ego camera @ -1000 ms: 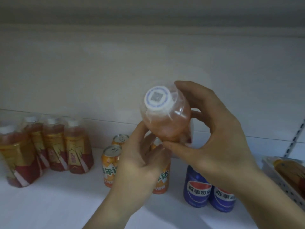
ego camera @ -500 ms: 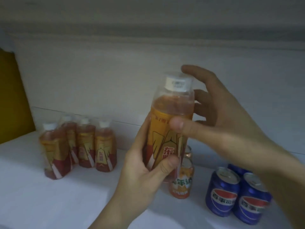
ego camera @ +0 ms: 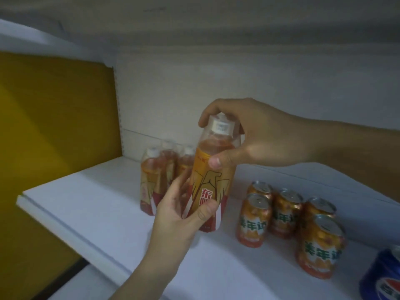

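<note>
An orange drink bottle (ego camera: pixel 211 180) with a white cap and a yellow and red label stands upright, at or just above the white shelf (ego camera: pixel 104 208). My left hand (ego camera: pixel 179 215) grips its lower body from the left, thumb across the label. My right hand (ego camera: pixel 249 135) curls over the cap and neck from the right, thumb pressed on the bottle's shoulder. The bottle's base is partly hidden by my left hand.
Several matching bottles (ego camera: pixel 155 176) stand in a group just behind and left of the held one. Several orange cans (ego camera: pixel 287 217) stand to the right, with a blue cola can (ego camera: pixel 383 276) at the far right edge. A yellow panel (ego camera: pixel 54 118) closes the shelf's left side.
The bottle went from tilted cap-toward-me to upright and came down and left toward the group of bottles. My right hand shifted up over the cap. The view swung left.
</note>
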A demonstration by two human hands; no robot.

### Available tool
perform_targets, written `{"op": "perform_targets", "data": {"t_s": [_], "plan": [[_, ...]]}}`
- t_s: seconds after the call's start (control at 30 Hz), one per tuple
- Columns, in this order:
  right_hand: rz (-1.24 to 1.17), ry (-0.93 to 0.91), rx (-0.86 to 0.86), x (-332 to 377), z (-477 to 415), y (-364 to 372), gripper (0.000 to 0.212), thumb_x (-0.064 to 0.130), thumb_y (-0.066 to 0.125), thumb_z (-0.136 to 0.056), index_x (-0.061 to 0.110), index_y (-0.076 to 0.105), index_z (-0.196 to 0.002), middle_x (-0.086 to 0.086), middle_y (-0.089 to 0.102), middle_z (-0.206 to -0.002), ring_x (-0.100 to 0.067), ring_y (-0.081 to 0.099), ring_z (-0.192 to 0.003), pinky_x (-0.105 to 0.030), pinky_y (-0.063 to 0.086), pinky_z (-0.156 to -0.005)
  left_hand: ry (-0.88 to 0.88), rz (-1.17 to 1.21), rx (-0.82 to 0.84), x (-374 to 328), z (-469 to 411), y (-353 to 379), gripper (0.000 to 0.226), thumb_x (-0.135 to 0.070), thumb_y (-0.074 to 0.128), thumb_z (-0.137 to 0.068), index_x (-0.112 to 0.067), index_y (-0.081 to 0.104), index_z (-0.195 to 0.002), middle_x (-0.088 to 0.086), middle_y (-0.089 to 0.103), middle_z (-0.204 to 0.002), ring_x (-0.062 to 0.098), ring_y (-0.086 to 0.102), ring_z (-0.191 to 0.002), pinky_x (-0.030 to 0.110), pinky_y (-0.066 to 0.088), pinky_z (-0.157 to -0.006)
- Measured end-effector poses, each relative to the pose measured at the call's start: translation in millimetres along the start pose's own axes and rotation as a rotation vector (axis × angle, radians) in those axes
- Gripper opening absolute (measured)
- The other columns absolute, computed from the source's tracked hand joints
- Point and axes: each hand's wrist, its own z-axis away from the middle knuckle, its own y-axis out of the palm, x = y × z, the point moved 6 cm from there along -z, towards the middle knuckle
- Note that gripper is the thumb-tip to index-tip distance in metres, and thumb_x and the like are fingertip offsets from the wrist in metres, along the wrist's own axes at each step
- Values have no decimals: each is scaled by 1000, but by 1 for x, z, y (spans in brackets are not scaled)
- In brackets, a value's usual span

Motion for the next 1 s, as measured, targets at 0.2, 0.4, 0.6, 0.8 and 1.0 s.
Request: {"op": "perform_targets", "data": {"t_s": [0.2, 0.4, 0.6, 0.8, 1.0], "plan": [[65, 42, -16, -23, -49, 51, 58, 39, 94, -69, 35, 59, -116, 13, 64, -107, -4, 63, -86, -26, 50, -71, -479, 278, -313, 45, 14, -39, 33, -9, 69, -90, -5, 65, -122, 12, 78, -107, 26, 75, -99, 43, 53, -99], [112, 68, 14, -44, -79, 92, 64, 38, 94, -68, 36, 58, -121, 13, 57, -108, -8, 58, -93, -13, 42, -67, -629, 220, -414, 68, 18, -56, 30, 4, 57, -92, -11, 70, -115, 6, 79, -102, 26, 70, -108, 42, 48, -102], [88, 101, 38, -59, -98, 117, 57, 36, 93, -70, 37, 56, -113, 11, 59, -107, 3, 55, -86, -15, 40, -63, -637, 174, -494, 75, 13, -65, 30, 6, 57, -92, -12, 67, -114, 7, 73, -103, 25, 67, -106, 36, 50, -97], [130, 136, 56, -63, -107, 123, 58, 36, 93, -71, 32, 56, -116, 17, 52, -98, 2, 53, -82, -15, 37, -60, -633, 134, -538, 80, 12, -67, 24, 3, 51, -92, -14, 65, -99, 6, 66, -93, 26, 56, -95, 35, 44, -84], [145, 159, 28, -65, -105, 126, 68, 38, 92, -73, 24, 59, -130, 19, 47, -97, -3, 51, -85, -9, 34, -61, -607, 80, -526, 83, 9, -69, 19, -4, 53, -95, -19, 64, -96, 5, 66, -94, 26, 59, -97, 36, 46, -87]]}}
